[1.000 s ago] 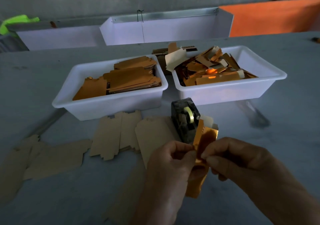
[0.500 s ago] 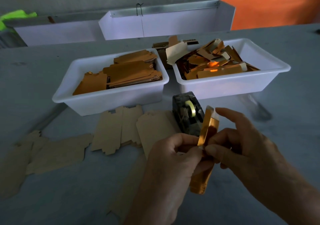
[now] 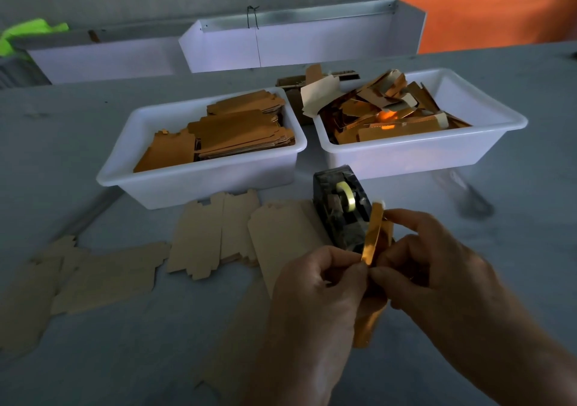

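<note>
I hold a shiny gold card box blank (image 3: 372,237), folded and standing nearly upright, low in the middle of the view. My left hand (image 3: 315,296) pinches its near left edge between thumb and fingers. My right hand (image 3: 434,268) grips it from the right, with fingers curled round its far side. The lower part of the blank shows between my two hands. Just behind it stands a dark tape dispenser (image 3: 338,209) with a roll of pale tape.
Two white tubs stand behind the dispenser: the left tub (image 3: 199,181) holds stacked flat gold blanks, the right tub (image 3: 421,153) holds a loose heap of folded gold pieces. Several flat brown blanks (image 3: 215,227) lie on the grey table. White trays (image 3: 299,46) line the back.
The gold blank has been turned edge-on and folded narrower. My right hand's fingers have moved up round its far side. The view has shifted down slightly.
</note>
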Available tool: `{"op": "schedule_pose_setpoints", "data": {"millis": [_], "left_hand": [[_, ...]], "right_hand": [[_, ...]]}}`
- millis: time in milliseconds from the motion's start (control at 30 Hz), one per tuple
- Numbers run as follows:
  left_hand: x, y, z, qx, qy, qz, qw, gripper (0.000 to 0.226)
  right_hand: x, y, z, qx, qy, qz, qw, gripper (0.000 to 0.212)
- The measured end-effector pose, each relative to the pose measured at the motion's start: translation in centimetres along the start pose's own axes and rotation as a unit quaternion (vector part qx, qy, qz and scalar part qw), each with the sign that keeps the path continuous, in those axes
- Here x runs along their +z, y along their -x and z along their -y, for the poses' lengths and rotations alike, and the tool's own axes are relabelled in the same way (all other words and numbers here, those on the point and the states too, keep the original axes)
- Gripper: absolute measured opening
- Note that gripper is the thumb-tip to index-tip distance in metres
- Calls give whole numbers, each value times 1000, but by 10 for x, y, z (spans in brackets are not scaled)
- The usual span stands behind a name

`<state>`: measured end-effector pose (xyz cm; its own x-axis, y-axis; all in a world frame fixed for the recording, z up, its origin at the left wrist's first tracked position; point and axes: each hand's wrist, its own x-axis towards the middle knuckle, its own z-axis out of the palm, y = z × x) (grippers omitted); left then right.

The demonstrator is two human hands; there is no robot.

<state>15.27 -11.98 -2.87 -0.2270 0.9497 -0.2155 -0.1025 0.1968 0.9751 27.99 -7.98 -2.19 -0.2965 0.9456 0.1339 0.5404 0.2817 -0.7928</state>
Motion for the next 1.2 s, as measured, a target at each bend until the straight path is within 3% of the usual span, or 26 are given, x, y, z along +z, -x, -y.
{"op": "schedule_pose_setpoints", "data": {"millis": [233,400,467,533,600,667,700,767,867,933,1000,1033,1067,1200], "left_hand": [[15,6,14,76,-48,-98,991,27],[11,10,15,116,-78,-113,984,22],[7,12,9,108,-52,-81,989,20],[1,12,3,68,8,-58,996,22],[-6,10,-1,5,65,-30,997,28],[-17,7,-3,-26,74,10,997,33],[-24,5,-2,-19,28,10,999,39],[-36,-1,5,21,-140,-68,988,49],[-52,-15,20,41,-339,-220,914,37],[-56,-24,32,29,-354,-242,903,36],[-57,-34,40,10,-336,-238,911,42],[-57,-39,41,6,-316,-238,918,44],[-57,-44,41,4,-287,-236,928,44],[-63,-57,44,-42,-173,-200,964,43]], "right_hand": [[1,4,4,-21,128,-7,992,49],[-7,3,4,4,189,-39,981,78],[-12,2,5,43,114,-28,992,77],[-14,-3,2,75,-56,45,995,60],[-14,-7,-2,87,-178,125,972,40],[-12,-15,-2,88,-249,156,952,30],[-11,-21,-4,94,-284,148,943,28],[-9,-39,-12,109,-327,102,933,25],[-13,-89,-24,139,-384,12,913,8],[-23,-127,-25,170,-490,-66,852,10],[-29,-153,-24,184,-591,-130,774,4],[-29,-158,-26,178,-612,-155,755,2],[-26,-159,-28,163,-609,-168,758,5],[-13,-125,-28,91,-513,-148,840,14]]}}
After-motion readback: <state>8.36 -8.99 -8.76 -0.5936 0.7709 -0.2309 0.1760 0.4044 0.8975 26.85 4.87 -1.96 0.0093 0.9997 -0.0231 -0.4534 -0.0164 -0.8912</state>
